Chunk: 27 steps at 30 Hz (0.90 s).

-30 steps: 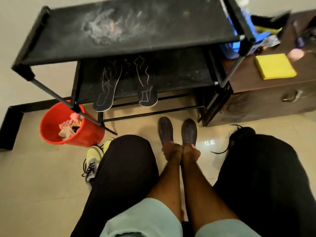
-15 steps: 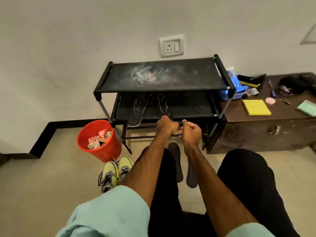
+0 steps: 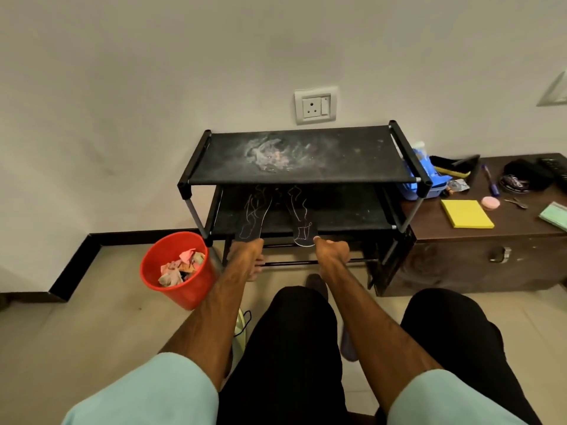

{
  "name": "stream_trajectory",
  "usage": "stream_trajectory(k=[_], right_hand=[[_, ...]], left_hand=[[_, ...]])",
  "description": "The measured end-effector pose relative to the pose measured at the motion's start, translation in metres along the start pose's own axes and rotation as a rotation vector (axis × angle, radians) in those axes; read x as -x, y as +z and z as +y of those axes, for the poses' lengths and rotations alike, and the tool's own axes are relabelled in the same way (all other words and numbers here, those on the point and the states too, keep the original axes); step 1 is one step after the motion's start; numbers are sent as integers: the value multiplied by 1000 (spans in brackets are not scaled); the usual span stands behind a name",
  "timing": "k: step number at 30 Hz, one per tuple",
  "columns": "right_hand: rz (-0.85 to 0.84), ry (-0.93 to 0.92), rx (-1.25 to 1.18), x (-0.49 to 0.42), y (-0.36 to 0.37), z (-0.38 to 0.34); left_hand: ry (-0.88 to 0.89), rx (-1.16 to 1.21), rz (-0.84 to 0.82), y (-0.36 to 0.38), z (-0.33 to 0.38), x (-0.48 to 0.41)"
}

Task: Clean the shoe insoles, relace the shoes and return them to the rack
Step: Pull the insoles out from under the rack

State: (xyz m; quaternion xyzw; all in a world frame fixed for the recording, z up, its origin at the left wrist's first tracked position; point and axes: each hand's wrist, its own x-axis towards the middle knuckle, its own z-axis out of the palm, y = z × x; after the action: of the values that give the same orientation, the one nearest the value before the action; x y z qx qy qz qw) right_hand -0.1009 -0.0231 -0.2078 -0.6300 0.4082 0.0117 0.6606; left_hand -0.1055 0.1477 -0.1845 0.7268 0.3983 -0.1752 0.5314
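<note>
Containers: red bucket (image 3: 196, 289) on the floor, just left of the rack (image 3: 352, 162). It holds crumpled scraps, pink and beige. Blue tub (image 3: 429, 182) on the tabletop (image 3: 509, 223), against the rack's right side; contents not discernible.

Insoles: two black ones lie side by side on the rack's lower shelf, toes toward the wall, heels overhanging the front edge. Left insole (image 3: 253, 219) and right insole (image 3: 302, 222) both carry pale squiggly line markings. The rack's top shelf shows a whitish dusty smear.

Hands: left hand (image 3: 247, 259) sits at the heel of the left insole with its fingers bent downward; I cannot tell whether it is grasping. Right hand (image 3: 333, 251) has curled fingers and its thumb tip at the right insole's heel; pinch or mere contact, cannot tell.

Writing: round black tin (image 3: 515, 182) on the tabletop shows purple lettering, too small to read.
</note>
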Motion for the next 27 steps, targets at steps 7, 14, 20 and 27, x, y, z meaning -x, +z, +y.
stream_trajectory(k=[7,14,20,27], right_hand=[[-110,164,-257,-17,6,2],[-108,101,-65,-32,11,7],[-172,90,-10,-32,9,5],[-477,104,48,2,-1,-16]], left_hand=[[-92,295,-1,-3,-15,-32],[-6,485,16,-1,-13,-44],[11,491,-8,5,-5,-50],[29,398,-198,-24,1,-36]])
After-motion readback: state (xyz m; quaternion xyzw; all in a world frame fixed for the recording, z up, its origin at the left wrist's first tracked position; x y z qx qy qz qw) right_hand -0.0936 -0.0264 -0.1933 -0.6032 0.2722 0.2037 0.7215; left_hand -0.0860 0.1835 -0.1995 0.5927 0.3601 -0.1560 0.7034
